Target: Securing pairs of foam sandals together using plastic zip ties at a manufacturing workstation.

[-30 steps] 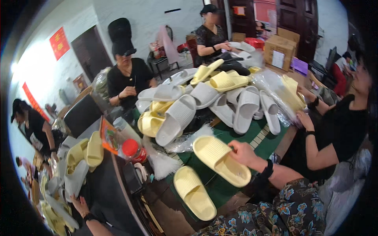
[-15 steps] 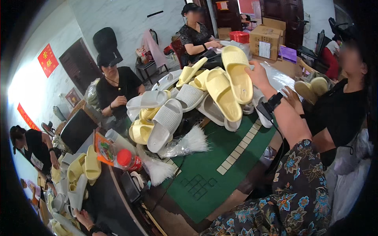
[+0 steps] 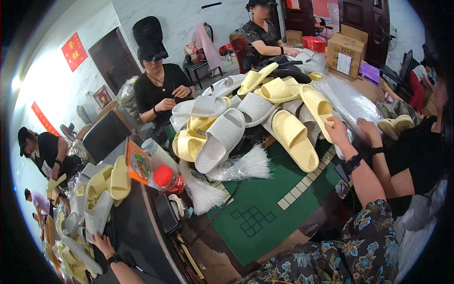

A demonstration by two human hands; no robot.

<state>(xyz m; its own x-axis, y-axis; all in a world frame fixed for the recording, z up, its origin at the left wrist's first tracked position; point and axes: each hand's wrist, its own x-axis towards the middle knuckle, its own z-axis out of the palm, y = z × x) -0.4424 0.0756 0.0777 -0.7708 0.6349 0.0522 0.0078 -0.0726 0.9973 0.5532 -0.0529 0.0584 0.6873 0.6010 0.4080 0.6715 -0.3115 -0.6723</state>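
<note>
Right of centre in the frame, the person's right hand [image 3: 336, 127] is seen at the end of a floral-sleeved forearm that rises from the lower right; its fingers are curled closed around the lower end of a pale yellow slipper [image 3: 318, 105], which is held at the right edge of the slipper pile [image 3: 227, 128]. A second yellow slipper [image 3: 293, 139] lies just beside it to the left, sole up, on the green mat [image 3: 265, 213]; whether the two touch cannot be told. A dark wristband [image 3: 352, 163] is worn on that forearm. The left hand is not seen anywhere in the frame. Just to the right, another person's hand [image 3: 370, 130] is laid loosely open on clear plastic wrapping [image 3: 347, 97]. White fibre bundles [image 3: 246, 165] lie at the pile's lower edge, and a red-capped bottle [image 3: 166, 177] stands at centre left. At the lower left, a further hand [image 3: 101, 244] rests on the dark table edge.
</note>
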